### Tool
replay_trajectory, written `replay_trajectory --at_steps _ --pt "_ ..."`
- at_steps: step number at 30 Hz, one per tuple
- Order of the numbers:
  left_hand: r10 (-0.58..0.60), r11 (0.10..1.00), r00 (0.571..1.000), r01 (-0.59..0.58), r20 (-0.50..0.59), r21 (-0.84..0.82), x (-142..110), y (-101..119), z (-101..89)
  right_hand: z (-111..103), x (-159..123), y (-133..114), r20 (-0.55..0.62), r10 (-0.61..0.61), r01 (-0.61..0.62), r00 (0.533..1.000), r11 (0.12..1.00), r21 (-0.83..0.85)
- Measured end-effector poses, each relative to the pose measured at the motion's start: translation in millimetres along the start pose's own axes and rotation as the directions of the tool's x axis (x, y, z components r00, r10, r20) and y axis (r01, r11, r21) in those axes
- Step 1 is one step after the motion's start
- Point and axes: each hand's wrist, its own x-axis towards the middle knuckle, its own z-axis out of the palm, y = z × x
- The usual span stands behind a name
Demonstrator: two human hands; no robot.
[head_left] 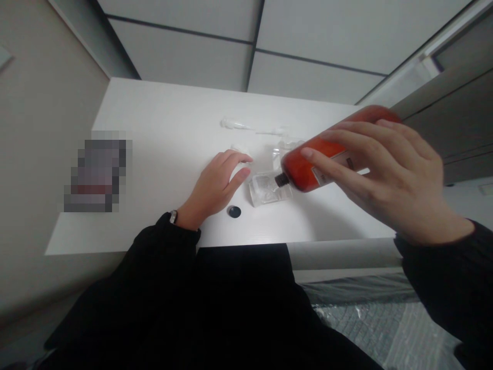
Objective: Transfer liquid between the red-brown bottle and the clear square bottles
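My right hand (389, 180) is shut around an orange-red plastic bottle (319, 159), which is tilted downward with a white label on its side. The bottle's black uncapped neck (282, 180) points down-left, just above a small clear square container (265, 189) lying on the white table (154, 123). A round black cap (233, 211) lies near the table's front edge. My left hand (217, 187) rests on the table with curled, empty fingers, close to the container's left side.
Clear plastic wrapping pieces (234, 123) lie behind the hands. A pixelated, obscured object (96, 174) stands at the table's left. Past the front edge, a grey quilted surface (370, 329) lies below. A grey wall rises beyond the left edge.
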Motion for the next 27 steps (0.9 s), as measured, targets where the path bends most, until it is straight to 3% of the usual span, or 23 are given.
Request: replay_trajectory --at_steps 2,7,12,19,27 --pt "-0.001 1.000 1.000 0.001 0.001 0.002 0.3 0.8 -0.4 0.7 -1.1 0.1 0.016 0.032 -0.033 0.999 0.999 0.031" --pt "-0.008 1.000 1.000 0.008 0.012 0.004 0.4 2.0 -1.4 4.2 -2.3 1.5 -0.067 -0.036 0.035 0.997 0.999 -0.018" --pt "-0.006 1.000 1.000 0.006 0.010 -0.001 0.6 1.9 -1.2 4.4 -2.9 0.8 0.011 0.110 -0.110 0.994 0.975 0.195" --pt "-0.011 1.000 1.000 0.011 0.018 0.003 0.5 3.5 -2.2 5.2 -4.4 1.7 -0.047 -0.021 0.019 0.999 0.999 -0.034" --pt "-0.011 1.000 1.000 0.011 0.022 0.008 1.3 2.0 -0.9 7.0 -8.6 -0.3 -0.019 0.053 -0.053 0.998 0.999 0.007"
